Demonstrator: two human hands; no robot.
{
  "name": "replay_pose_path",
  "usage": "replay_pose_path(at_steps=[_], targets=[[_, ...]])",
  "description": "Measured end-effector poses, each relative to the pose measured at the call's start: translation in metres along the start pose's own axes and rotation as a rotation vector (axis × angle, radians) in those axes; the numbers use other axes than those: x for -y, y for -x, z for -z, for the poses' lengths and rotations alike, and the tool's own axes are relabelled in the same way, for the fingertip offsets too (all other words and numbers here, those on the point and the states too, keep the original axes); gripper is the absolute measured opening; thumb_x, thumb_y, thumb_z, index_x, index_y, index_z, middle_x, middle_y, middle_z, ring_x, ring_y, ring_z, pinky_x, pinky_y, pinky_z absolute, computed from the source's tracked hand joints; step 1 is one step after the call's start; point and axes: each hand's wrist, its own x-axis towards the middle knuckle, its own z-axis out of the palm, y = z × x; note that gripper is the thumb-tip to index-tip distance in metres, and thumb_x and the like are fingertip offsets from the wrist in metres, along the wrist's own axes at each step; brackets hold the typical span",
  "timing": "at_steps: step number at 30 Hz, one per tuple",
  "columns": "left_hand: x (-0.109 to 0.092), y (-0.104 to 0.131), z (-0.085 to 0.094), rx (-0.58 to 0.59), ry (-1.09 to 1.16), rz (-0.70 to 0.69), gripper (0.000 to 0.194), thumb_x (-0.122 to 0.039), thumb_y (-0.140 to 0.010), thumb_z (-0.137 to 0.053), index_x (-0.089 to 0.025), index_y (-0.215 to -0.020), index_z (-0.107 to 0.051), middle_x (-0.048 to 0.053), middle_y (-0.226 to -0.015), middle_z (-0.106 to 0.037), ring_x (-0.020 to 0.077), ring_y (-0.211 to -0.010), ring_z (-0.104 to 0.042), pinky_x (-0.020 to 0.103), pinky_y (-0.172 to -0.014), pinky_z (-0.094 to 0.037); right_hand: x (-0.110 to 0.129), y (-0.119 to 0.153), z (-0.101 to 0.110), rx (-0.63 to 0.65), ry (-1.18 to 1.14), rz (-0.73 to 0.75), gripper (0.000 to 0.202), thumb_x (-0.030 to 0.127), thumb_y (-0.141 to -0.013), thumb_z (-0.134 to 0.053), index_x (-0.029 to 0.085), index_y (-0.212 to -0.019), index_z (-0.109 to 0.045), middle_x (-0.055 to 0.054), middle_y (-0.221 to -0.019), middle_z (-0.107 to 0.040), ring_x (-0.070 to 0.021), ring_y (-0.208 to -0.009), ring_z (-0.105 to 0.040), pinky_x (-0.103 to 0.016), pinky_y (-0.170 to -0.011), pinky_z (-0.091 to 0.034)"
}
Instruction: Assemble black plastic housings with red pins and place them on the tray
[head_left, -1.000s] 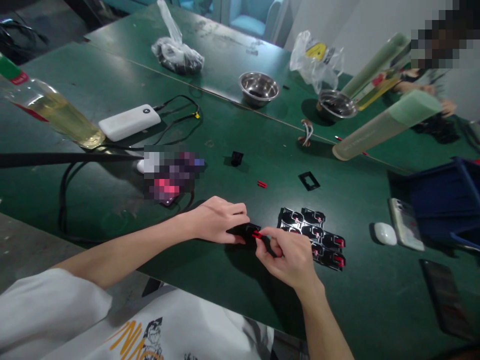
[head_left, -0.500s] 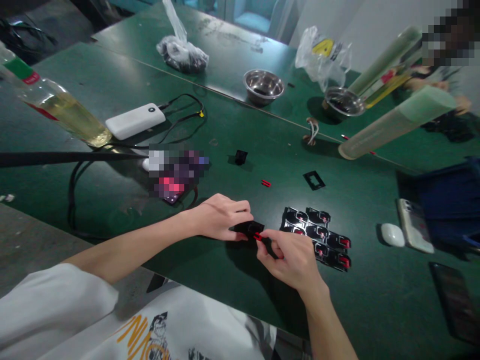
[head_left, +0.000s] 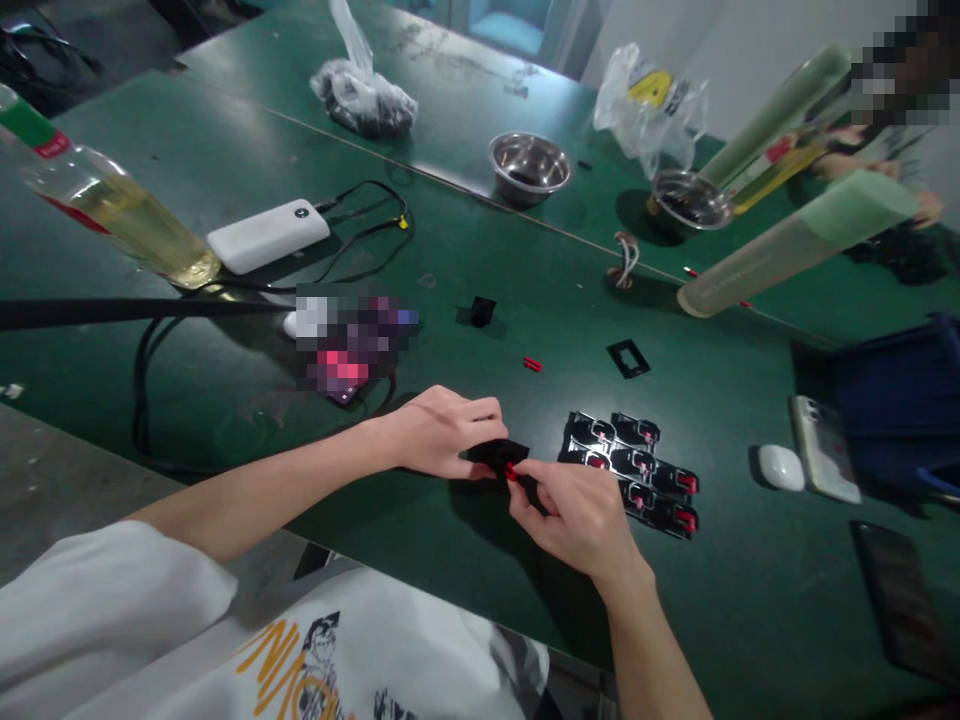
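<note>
My left hand grips a flat black piece above the green table. Between the thumb and forefinger of my right hand is a small red part, which meets the black piece's near edge. Several black assemblies with red parts lie in rows just right of my hands. Beyond my hands are a red piece, a black block and a thin black frame.
At left stand a bottle, a white power bank with cables, and a phone. Metal bowls and plastic bags are farther back. A white case, phones and a blue bag lie at right.
My right hand has moved slightly left, bringing the red part closer in against the black piece. My left hand has hardly moved.
</note>
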Motion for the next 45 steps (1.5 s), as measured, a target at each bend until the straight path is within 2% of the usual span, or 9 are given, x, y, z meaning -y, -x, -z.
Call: replay_pose_path(at_steps=[12,24,45], targets=[[0.0004,-0.001,-0.0008,0.006,-0.003,0.016,0.034,-0.048,-0.095,-0.069,-0.019,-0.111,-0.071,0.005,-0.11,-0.072,0.0126,-0.068,-0.066,0.027,-0.056,-0.042,0.0009,0.0001,0.0014,0.006,0.026,0.031,0.007,0.012,-0.095,-0.066,0.016,-0.1,-0.068,0.007,-0.059,-0.061,-0.008,-0.046,-0.055,-0.026,-0.053,-0.04],[-0.0003,-0.0009,-0.0001,0.024,-0.014,0.018,0.033,-0.048,-0.096,-0.068,-0.019,-0.112,-0.071,0.006,-0.112,-0.071,0.0132,-0.072,-0.067,0.027,-0.058,-0.043,-0.0004,0.0013,0.0004,0.023,0.027,0.024,0.009,0.013,-0.095,-0.065,0.018,-0.101,-0.07,0.007,-0.06,-0.063,-0.0077,-0.046,-0.054,-0.025,-0.052,-0.04],[0.0002,-0.0012,0.0013,0.045,-0.024,0.01,0.034,-0.049,-0.096,-0.068,-0.019,-0.113,-0.071,0.006,-0.113,-0.072,0.0132,-0.072,-0.068,0.026,-0.059,-0.043,-0.0014,0.0038,-0.0013,0.04,0.077,0.037,0.007,0.015,-0.099,-0.065,0.013,-0.099,-0.072,0.004,-0.063,-0.066,-0.0089,-0.049,-0.056,-0.028,-0.054,-0.038]])
